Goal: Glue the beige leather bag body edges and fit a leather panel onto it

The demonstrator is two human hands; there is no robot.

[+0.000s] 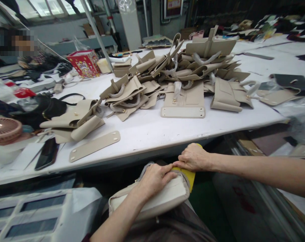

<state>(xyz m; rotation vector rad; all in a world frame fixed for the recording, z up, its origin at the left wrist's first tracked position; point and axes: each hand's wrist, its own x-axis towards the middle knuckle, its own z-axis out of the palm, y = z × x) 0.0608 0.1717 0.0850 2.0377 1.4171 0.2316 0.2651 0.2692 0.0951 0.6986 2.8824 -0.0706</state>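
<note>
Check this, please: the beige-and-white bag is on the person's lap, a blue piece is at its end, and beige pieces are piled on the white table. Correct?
Not fully: the head view shows a yellow piece at the end of the bag, not a blue one. The rest is right.

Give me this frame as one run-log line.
left hand: on beige handbag body | right hand: gripping yellow sheet at the body's end | worktable: piled beige handbag pieces, smartphone
</note>
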